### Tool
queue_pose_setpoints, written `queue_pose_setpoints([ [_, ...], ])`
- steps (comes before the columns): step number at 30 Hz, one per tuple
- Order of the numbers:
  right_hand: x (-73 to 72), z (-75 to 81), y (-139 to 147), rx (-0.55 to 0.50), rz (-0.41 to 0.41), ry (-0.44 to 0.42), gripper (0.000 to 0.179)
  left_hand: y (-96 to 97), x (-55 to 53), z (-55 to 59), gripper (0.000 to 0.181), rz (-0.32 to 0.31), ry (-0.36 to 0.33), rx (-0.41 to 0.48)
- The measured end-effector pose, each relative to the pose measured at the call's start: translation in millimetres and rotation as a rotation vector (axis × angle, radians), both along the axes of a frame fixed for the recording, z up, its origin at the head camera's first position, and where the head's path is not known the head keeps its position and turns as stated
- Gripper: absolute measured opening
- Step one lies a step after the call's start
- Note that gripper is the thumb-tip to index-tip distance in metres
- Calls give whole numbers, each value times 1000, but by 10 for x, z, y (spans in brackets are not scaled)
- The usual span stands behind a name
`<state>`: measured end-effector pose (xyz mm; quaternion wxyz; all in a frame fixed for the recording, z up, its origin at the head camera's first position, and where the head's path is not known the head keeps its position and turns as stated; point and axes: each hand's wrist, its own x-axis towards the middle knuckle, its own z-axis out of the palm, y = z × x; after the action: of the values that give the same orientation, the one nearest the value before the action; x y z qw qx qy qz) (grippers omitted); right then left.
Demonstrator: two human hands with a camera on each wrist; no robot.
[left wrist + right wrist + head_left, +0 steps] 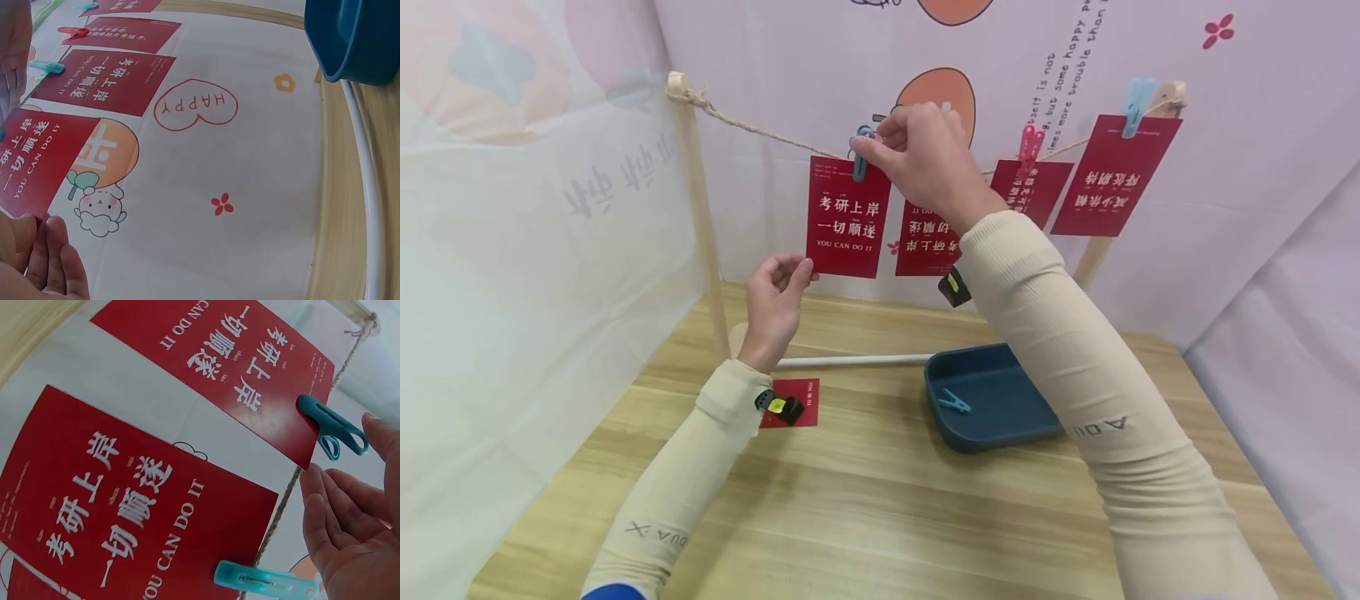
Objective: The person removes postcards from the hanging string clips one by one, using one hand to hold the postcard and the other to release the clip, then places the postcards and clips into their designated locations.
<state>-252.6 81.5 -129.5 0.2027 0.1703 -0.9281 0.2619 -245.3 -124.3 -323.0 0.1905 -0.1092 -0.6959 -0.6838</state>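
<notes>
My left hand (773, 304) pinches the lower left corner of a red card (842, 262) between thumb and fingers. This card hangs by its top edge from a twine line (752, 129), with a teal clothespin (328, 419) clamped near its upper right corner. Close around the clothespin's handles, my right hand (928, 154) has its thumb and fingers spread apart. In the right wrist view its fingertips (310, 475) are right at the card's corner and the twine. Beside it hangs a second red card (125, 500), upside down, under another teal clothespin (265, 579).
Farther right hang red cards under a pink clothespin (1031, 143) and a light blue clothespin (1138, 104). Wooden posts (696, 192) hold the twine. Below, a dark blue tray (973, 442) contains a teal clothespin (953, 403). One red card (805, 392) lies beneath my left wrist, near a white rod (857, 360).
</notes>
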Motion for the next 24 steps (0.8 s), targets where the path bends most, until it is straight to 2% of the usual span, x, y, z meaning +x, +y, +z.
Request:
queue_pose_setpoints([
  [7,-69,33,-45,-9,-20,-56,44,17,15,21,32,-19,-10,17],
  [13,-110,30,-77,-25,-8,-49,42,24,26,30,32,-26,-8,32],
  [21,-125,32,-94,-54,6,-90,42,22,31,29,31,-16,-2,38],
  [24,-119,38,-93,-63,13,-73,40,23,30,28,31,-15,6,41],
])
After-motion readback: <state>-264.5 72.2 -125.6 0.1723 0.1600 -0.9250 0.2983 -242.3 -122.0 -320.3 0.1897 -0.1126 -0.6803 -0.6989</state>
